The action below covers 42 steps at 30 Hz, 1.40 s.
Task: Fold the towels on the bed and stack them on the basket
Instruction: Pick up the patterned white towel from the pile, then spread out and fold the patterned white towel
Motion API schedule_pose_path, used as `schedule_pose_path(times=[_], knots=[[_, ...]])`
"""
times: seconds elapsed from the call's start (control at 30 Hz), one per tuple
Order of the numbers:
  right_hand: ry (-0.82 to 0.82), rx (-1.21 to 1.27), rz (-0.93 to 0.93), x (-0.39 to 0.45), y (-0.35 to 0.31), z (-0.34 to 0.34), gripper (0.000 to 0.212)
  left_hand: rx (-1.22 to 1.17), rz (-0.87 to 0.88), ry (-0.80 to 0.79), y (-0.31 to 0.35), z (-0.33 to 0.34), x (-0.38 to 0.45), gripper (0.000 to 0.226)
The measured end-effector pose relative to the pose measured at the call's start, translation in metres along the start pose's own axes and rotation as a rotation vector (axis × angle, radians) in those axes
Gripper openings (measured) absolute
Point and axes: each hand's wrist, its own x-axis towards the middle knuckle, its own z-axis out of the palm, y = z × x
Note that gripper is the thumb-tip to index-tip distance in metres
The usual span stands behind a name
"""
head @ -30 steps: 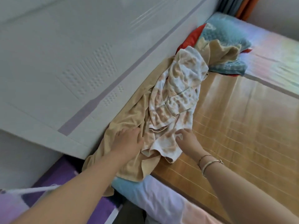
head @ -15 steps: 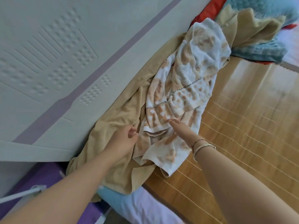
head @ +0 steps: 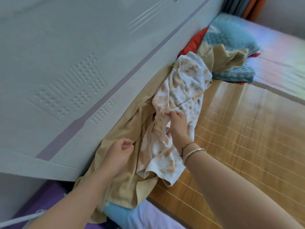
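Two hands: right hand point(head: 179, 123) fingers pinch patterned towel point(head: 186, 90); left hand point(head: 118, 152) fingers loosely curled, empty.

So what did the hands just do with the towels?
The right hand slid up the white patterned towel and now pinches a fold of it. The left hand lifted off the beige towel, fingers loosely curled. Both towels stayed crumpled against the headboard.

Both my forearms are bare, no sleeves showing. On my right wrist I wear a thin dark red cord point(head: 187, 146) and, just below it, a slim pale metal bangle point(head: 194, 153). My left wrist carries nothing.
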Motion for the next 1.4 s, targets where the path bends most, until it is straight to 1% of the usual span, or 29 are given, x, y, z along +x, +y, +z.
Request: schedule_pose_path(times=[0.1, 0.2, 0.27, 0.33, 0.37, 0.4, 0.47, 0.53, 0.6, 0.67, 0.7, 0.77, 0.8, 0.87, 0.93, 1.0, 1.07, 1.1, 1.13, 1.23, 1.27, 1.33, 1.4], knots=[[0.034, 0.222, 0.048, -0.034, -0.036, 0.002, 0.030, -0.011, 0.074, -0.019, 0.019, -0.012, -0.026, 0.022], [0.008, 0.243, -0.023, -0.085, -0.074, -0.011, 0.031, -0.048, 0.234, -0.014, 0.056, -0.031, -0.065, 0.036], [-0.019, 0.272, 0.008, -0.121, -0.095, -0.029, 0.027, -0.073, 0.369, -0.047, 0.082, -0.038, -0.089, 0.042], [-0.074, 0.237, 0.011, -0.161, -0.113, -0.055, 0.024, -0.103, 0.528, -0.162, 0.109, -0.040, -0.117, 0.045], [-0.112, 0.199, 0.002, -0.180, -0.121, -0.067, 0.027, -0.109, 0.602, -0.232, 0.119, -0.038, -0.128, 0.044], [-0.141, 0.153, -0.021, -0.204, -0.130, -0.080, 0.031, -0.080, 0.677, -0.315, 0.131, -0.034, -0.144, 0.045], [-0.187, 0.110, -0.058, -0.246, -0.144, -0.103, 0.034, 0.018, 0.799, -0.425, 0.149, -0.024, -0.174, 0.043], [-0.133, 0.119, -0.091, -0.276, -0.153, -0.126, 0.033, 0.108, 0.834, -0.505, 0.162, -0.009, -0.198, 0.034], [-0.026, 0.111, -0.104, -0.301, -0.157, -0.156, 0.026, 0.191, 0.841, -0.537, 0.165, 0.011, -0.220, 0.016], [0.029, 0.100, -0.109, -0.324, -0.156, -0.191, 0.024, 0.300, 0.871, -0.546, 0.162, 0.031, -0.232, 0.039], [0.045, 0.104, -0.113, -0.337, -0.154, -0.209, 0.025, 0.387, 0.891, -0.530, 0.159, 0.041, -0.235, 0.043], [0.094, 0.060, -0.148, -0.360, -0.146, -0.246, 0.028, 0.516, 0.910, -0.479, 0.158, 0.058, -0.249, 0.029], [0.132, -0.028, -0.186, -0.369, -0.139, -0.266, 0.028, 0.529, 0.912, -0.458, 0.159, 0.068, -0.255, 0.028], [0.214, -0.312, -0.263, -0.383, -0.121, -0.306, 0.028, 0.498, 0.971, -0.368, 0.167, 0.089, -0.277, 0.034], [0.255, -0.632, -0.324, -0.396, -0.100, -0.354, 0.039, 0.431, 1.053, -0.303, 0.181, 0.119, -0.310, 0.025], [0.216, -0.918, -0.317, -0.414, -0.081, -0.403, 0.051, 0.372, 1.119, -0.323, 0.198, 0.155, -0.352, 0.018], [0.174, -1.139, -0.271, -0.433, -0.066, -0.453, 0.056, 0.323, 1.213, -0.356, 0.216, 0.194, -0.397, 0.021], [0.176, -1.217, -0.259, -0.440, -0.060, -0.477, 0.053, 0.287, 1.257, -0.386, 0.224, 0.213, -0.423, 0.023], [0.191, -1.272, -0.258, -0.445, -0.057, -0.497, 0.045, 0.246, 1.290, -0.429, 0.231, 0.228, -0.448, 0.025], [0.304, -1.295, -0.269, -0.457, -0.057, -0.548, 0.010, 0.183, 1.279, -0.595, 0.243, 0.272, -0.510, 0.031], [0.349, -1.260, -0.279, -0.458, -0.059, -0.562, 0.008, 0.212, 1.252, -0.632, 0.245, 0.283, -0.523, 0.031], [0.423, -1.105, -0.335, -0.454, -0.060, -0.590, 0.014, 0.328, 1.194, -0.666, 0.247, 0.303, -0.537, 0.028], [0.472, -0.885, -0.433, -0.446, -0.059, -0.612, 0.013, 0.521, 1.133, -0.620, 0.249, 0.316, -0.531, 0.039]])
